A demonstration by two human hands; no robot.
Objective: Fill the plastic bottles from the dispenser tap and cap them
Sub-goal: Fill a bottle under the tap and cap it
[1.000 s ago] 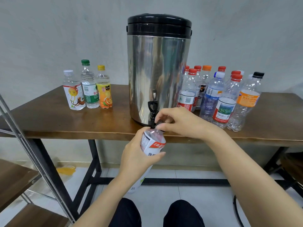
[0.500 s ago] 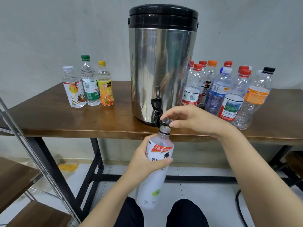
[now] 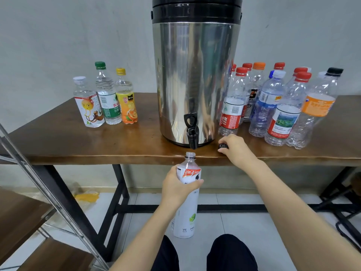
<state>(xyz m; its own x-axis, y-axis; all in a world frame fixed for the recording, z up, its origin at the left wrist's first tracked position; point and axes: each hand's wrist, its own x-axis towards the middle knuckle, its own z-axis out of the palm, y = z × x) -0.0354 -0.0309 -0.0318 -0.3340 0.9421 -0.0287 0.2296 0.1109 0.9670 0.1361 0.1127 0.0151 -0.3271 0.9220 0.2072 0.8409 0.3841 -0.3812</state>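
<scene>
- Knees in dark trousers [image 3: 230,253] are seen at the bottom edge, above a pale tiled floor.
- A tall white-labelled bottle [image 3: 185,218] is held upright in front of the table edge. It is gripped at its upper label by the left hand [image 3: 178,189], with fingers and thumb wrapped round it.
- The bottle's neck is uncapped and sits just below the spout of the tap [image 3: 192,132]; no contact between them can be made out.
- The right hand [image 3: 237,150] rests on the front edge of the wooden table [image 3: 78,145]. Its fingers are curled on a small black cap [image 3: 223,146], which is pinched at the fingertips on the tabletop.
- The tap is mounted low on a steel dispenser [image 3: 195,75] with a black lid.
- Three capped bottles [image 3: 106,98] stand in a row well to the left of the dispenser.
- A cluster of capped clear bottles [image 3: 277,106] stands just beside the dispenser on the right, behind the right hand.
</scene>
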